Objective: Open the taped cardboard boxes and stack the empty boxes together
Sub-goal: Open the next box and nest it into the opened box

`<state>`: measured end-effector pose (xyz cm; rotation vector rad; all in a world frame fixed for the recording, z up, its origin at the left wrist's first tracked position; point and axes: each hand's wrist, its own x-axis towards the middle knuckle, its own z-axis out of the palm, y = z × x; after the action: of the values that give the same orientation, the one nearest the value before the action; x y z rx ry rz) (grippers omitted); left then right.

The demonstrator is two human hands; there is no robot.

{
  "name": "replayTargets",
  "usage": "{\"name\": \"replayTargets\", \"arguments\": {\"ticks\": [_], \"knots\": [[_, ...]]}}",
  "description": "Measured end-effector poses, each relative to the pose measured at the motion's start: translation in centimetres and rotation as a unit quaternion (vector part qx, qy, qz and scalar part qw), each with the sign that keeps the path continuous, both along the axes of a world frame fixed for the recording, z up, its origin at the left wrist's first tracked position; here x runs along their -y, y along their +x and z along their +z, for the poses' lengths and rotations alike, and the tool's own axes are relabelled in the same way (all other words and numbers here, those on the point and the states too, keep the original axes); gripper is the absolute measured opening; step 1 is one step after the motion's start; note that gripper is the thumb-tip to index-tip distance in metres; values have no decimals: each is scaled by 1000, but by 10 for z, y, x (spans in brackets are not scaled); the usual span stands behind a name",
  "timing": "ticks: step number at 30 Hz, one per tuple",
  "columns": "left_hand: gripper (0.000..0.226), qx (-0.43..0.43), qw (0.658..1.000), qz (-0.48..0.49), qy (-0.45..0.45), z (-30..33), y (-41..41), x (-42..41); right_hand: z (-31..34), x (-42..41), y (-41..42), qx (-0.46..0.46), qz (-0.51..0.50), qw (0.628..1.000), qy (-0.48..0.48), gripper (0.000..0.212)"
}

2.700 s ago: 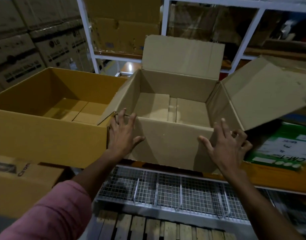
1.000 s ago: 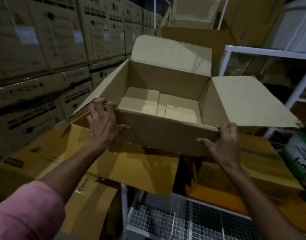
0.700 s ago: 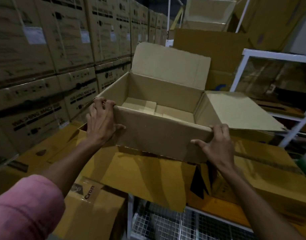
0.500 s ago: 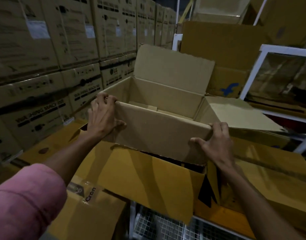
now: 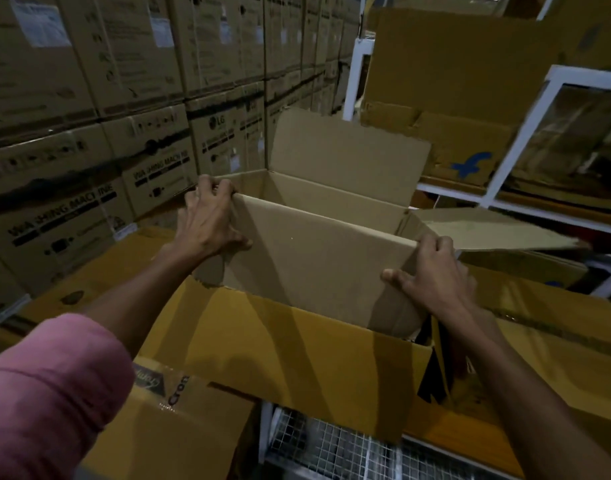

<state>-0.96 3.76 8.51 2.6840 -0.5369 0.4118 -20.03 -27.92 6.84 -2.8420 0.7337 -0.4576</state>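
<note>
- Both hands are clamped on the empty brown box (image 5: pixel 314 258): the left hand (image 5: pixel 207 223) is curled over its near-left top corner, and the right hand (image 5: pixel 432 275) is wrapped round its near-right corner, thumb on the front wall.
- Between the hands, the brown box is held with its lower part already inside the open yellow box (image 5: pixel 297 341), which lies below both wrists.
- Beyond the hands the rear flap (image 5: pixel 345 157) stands up; past the right hand a side flap (image 5: pixel 487 230) sticks out flat.
- The step in hand is judged to be nesting. It is best done by keeping the box level and lowering both corners together, so that no wall is caught on the yellow rim.
- The out-turned side flap should be watched where it overhangs the yellow box's edge.
- Compared with half a second ago, the brown box has been sunk lower and its floor has passed out of view behind the front wall.
</note>
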Motion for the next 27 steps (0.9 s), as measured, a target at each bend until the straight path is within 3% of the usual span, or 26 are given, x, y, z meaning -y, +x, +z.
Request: {"name": "replayTargets", "arguments": {"ticks": [6,10,17,22,27], "knots": [[82,-15,999,-19,-24,8,7,2,11,13,-1,-37,36,996,76,79],[69,-24,997,-23,-67,14,9,2,19,12,1,20,47,994,94,66],[58,-54,996,-18,-68,29,10,3,29,3,9,81,48,985,143,51],[63,-79,997,8,-27,7,10,-5,4,-8,10,17,47,982,183,52],[66,-171,982,50,61,-17,25,-10,-23,-21,12,-85,63,976,188,49]]}}
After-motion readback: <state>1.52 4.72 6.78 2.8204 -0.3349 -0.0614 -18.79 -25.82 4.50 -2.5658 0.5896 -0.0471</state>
